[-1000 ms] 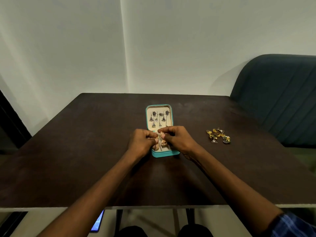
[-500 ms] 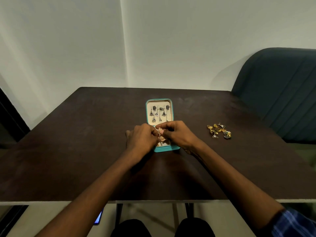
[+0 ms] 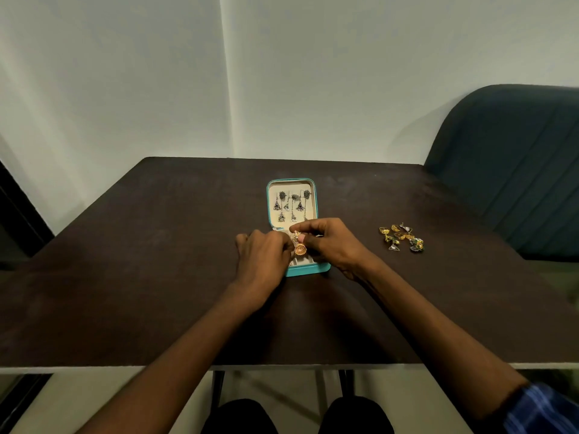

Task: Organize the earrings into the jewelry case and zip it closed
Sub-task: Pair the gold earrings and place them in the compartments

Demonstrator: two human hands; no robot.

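A small teal jewelry case (image 3: 308, 270) lies open in the middle of the dark table. Its cream lid holds several dark dangling earrings (image 3: 293, 203). Over the case's near half, my right hand (image 3: 332, 242) pinches the top of a gold bell-shaped earring (image 3: 299, 247). My left hand (image 3: 263, 255) meets it from the left, fingertips curled in on the same earring. Both hands hide most of the lower tray. A loose pile of gold earrings (image 3: 401, 238) lies on the table to the right.
The dark brown table (image 3: 156, 277) reaches a white wall at the back. A dark green upholstered chair (image 3: 507, 164) stands at the table's right side. The table's front edge lies just above my knees.
The camera has tipped slightly, so the scene sits a bit higher in frame. Both hands stay together over the case, and the gold earring now hangs more plainly between them.
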